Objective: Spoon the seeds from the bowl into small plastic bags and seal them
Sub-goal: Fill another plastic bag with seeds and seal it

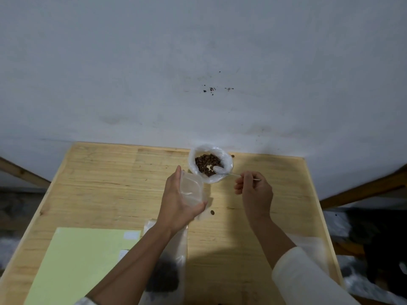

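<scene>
Pinching the spoon (pixel 222 171) handle, the right hand (pixel 253 191) is dipping into the seeds (pixel 207 164).
At the bowl's (pixel 228 164) seven o'clock, the left hand (pixel 178 199) is gripping the small bag (pixel 191 189); keeping its mouth wide and close should limit spills.

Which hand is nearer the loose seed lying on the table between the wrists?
Left. The left hand holds the small bag just beside the loose seed; the right hand is farther, up by the spoon.
</scene>
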Tool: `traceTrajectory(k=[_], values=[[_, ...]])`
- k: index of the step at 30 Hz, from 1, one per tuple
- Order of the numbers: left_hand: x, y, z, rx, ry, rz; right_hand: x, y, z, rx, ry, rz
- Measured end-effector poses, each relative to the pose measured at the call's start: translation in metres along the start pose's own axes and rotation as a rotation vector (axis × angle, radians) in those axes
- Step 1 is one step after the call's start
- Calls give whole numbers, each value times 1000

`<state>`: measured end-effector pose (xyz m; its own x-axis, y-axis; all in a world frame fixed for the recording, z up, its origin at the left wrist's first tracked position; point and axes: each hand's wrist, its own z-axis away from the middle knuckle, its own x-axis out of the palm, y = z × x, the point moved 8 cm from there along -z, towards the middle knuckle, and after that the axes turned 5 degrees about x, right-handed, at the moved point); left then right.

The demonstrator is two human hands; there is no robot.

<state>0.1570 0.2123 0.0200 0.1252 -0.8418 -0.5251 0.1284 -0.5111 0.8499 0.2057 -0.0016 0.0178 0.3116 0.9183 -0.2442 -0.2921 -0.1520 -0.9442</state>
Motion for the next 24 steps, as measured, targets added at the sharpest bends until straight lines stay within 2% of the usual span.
traceTrajectory(k=[5, 10, 13, 19, 24], values=[[4, 0, -1, -14, -24, 20, 23, 14, -15, 103, 40, 52], [7, -1, -4, -31, -42, -6, 43, 40, -30, 362, 30, -234], [8, -4, -7, -47, -38, -6, 38, 47, -34, 430, 39, -318], [14, -5, -14, -56, -41, -22, 19, 33, -31, 408, 23, -396], [17, -4, -19, -52, -44, -15, 12, -8, -14, 227, -85, -335]])
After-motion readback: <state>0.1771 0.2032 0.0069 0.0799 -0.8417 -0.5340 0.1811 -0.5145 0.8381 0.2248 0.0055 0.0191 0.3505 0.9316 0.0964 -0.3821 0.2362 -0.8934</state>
